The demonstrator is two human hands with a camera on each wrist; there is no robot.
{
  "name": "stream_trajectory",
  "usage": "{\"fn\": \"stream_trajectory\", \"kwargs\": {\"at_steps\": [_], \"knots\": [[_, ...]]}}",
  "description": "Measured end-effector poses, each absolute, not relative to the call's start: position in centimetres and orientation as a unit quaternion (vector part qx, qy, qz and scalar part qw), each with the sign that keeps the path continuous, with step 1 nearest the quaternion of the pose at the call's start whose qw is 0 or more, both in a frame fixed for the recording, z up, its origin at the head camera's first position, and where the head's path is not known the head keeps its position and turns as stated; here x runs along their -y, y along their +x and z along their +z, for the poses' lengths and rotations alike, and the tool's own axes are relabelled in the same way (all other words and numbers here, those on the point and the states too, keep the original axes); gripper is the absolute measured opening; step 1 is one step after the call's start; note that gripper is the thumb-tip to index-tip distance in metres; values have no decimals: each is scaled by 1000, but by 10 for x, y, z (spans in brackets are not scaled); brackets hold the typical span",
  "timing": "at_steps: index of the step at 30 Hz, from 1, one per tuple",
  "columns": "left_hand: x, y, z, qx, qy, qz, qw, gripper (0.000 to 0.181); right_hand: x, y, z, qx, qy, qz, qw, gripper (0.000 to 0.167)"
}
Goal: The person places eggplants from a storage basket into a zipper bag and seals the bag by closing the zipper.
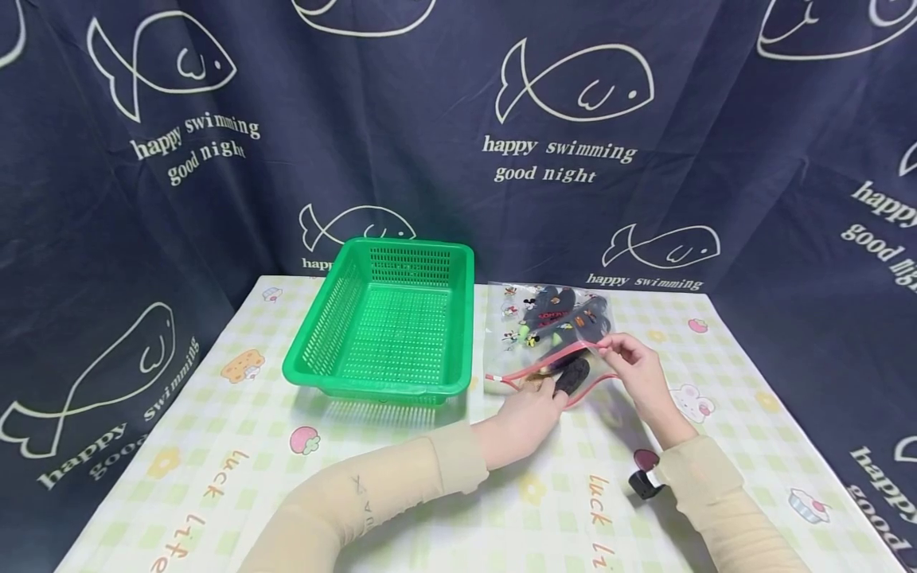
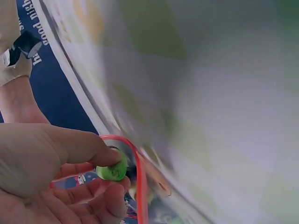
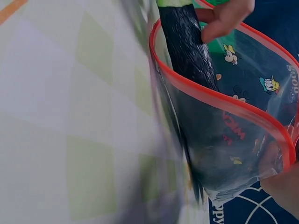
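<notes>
A clear zip bag [image 1: 501,314] with a red rim and cartoon prints lies on the table, its mouth open towards me. My left hand [image 1: 521,418] reaches to that mouth and holds a dark, wrinkled eggplant [image 3: 187,49]. In the left wrist view the thumb presses on its green end [image 2: 112,170]; the other end runs inside the bag. My right hand [image 1: 637,378] pinches the red rim at the bag's right side. Several dark pieces [image 1: 552,306], some with green ends, show through the plastic; their full shapes are hidden.
A green perforated basket [image 1: 378,390] stands left of the bag. The table wears a checked, printed cloth [image 1: 401,501]. Behind it hangs a dark blue curtain [image 1: 430,119] with fish drawings. A small black device [image 1: 645,483] sits at the right wrist.
</notes>
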State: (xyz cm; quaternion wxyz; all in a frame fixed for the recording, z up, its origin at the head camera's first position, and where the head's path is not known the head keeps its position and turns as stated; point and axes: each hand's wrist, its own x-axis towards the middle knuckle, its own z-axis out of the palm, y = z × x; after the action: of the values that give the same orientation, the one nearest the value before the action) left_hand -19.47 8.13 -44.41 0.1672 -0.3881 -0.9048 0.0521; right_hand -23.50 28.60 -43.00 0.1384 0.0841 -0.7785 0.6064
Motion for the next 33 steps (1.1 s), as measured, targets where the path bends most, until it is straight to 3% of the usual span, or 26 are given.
{"fn": "stream_trajectory", "kwargs": {"at_steps": [26,33], "knots": [[-119,-217,-448,934,-334,31,120,16,-287,-237,-430,780,84,605,138,13],[-124,-224,-450,925,-348,48,147,19,-287,-237,-430,777,84,609,137,14]]}}
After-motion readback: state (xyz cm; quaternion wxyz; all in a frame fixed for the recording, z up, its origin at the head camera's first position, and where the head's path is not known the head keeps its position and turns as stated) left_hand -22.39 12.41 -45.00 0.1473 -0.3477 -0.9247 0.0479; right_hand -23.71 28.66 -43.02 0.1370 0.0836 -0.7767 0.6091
